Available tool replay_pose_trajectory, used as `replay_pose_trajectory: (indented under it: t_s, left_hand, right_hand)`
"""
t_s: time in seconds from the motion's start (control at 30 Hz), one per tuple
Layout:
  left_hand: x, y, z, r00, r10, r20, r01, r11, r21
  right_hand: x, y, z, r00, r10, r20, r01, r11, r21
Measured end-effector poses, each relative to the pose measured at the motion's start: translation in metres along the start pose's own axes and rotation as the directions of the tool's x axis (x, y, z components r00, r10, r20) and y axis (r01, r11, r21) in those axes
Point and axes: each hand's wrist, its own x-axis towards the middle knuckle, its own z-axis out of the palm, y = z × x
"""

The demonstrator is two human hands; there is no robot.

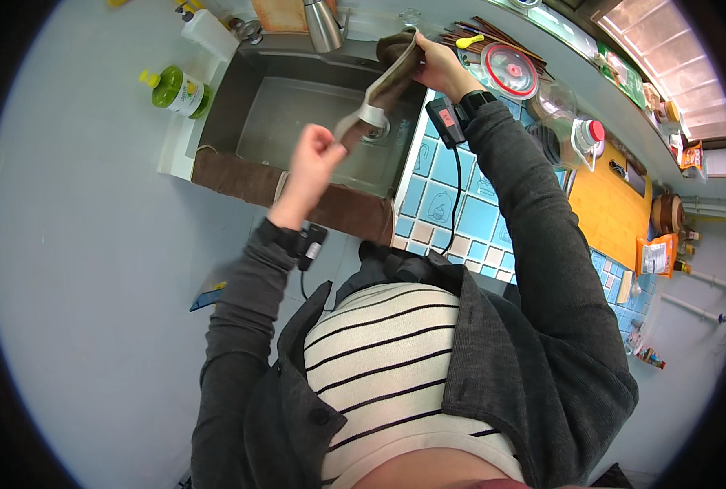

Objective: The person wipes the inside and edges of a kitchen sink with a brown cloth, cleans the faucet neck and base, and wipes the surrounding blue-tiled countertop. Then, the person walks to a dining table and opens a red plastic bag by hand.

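A brown cloth with a pale edge and a white tag is stretched between my hands above the grey sink. My right hand pinches its far end, near the sink's back right corner. The lower end is held in the fingers of my left hand, slightly blurred, over the front part of the basin. Partly hidden behind the cloth is the drain. Another brown cloth hangs along the sink's front edge, beneath my left wrist.
A green pump bottle and a white pump bottle stand left of the sink. Behind it is a metal flask. Chopsticks, a red-rimmed lid, a plastic jug and a wooden board occupy the tiled counter.
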Motion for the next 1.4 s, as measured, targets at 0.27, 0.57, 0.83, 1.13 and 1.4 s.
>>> replay_pose_trajectory:
  t_s: [0.27,0.57,0.83,1.13,1.4]
  left_hand:
    - [-0.045,-0.056,0.120,0.905,0.212,0.370,-0.353,0.858,0.372]
    - [-0.057,-0.048,0.166,0.637,0.063,0.769,-0.451,0.839,0.305]
    - [-0.035,-0.082,0.121,0.778,-0.138,0.613,-0.351,0.714,0.606]
    - [-0.065,-0.125,0.084,0.774,-0.221,0.594,-0.409,0.542,0.734]
    - [-0.062,-0.130,0.098,0.869,-0.014,0.495,-0.434,0.459,0.775]
  right_hand:
    - [-0.007,0.039,-0.112,0.998,-0.060,-0.015,0.061,0.980,0.191]
    - [-0.059,0.089,-0.221,0.942,0.052,-0.332,0.095,0.907,0.411]
    - [-0.043,0.096,-0.194,0.624,-0.778,0.075,0.221,0.083,-0.972]
    - [-0.004,0.100,-0.134,0.932,-0.219,0.288,0.179,-0.415,-0.892]
    - [-0.096,0.142,-0.130,0.729,-0.326,0.603,0.462,-0.416,-0.783]
